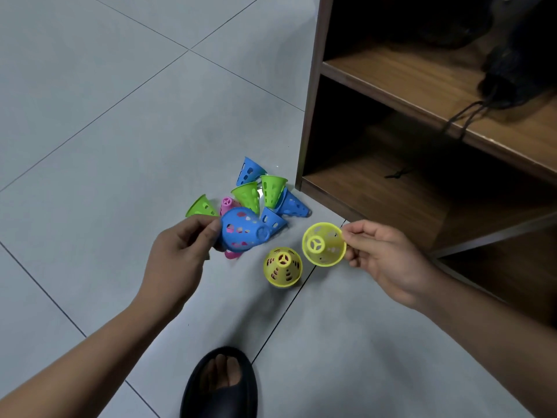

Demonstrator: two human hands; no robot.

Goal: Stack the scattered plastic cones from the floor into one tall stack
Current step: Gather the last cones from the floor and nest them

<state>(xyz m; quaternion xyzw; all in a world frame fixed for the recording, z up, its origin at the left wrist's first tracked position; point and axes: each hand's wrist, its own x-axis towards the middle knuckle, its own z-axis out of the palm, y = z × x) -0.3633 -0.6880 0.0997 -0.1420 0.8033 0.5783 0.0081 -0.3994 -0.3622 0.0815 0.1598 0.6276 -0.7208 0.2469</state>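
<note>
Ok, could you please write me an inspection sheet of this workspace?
Surface: grey tiled floor.
Job's things: blue cone and yellow cone held; second yellow cone standing on the floor; cone heap, green, blue and pink, lying by the shelf unit.
Clutter: nothing seen.
Hands: left hand grips the blue cone; right hand pinches the yellow cone's rim.
Cables: nothing seen; a drawstring hangs over a shelf edge.
Surroundings: wooden shelf unit holding a dark bag; black slipper on a foot.
</note>
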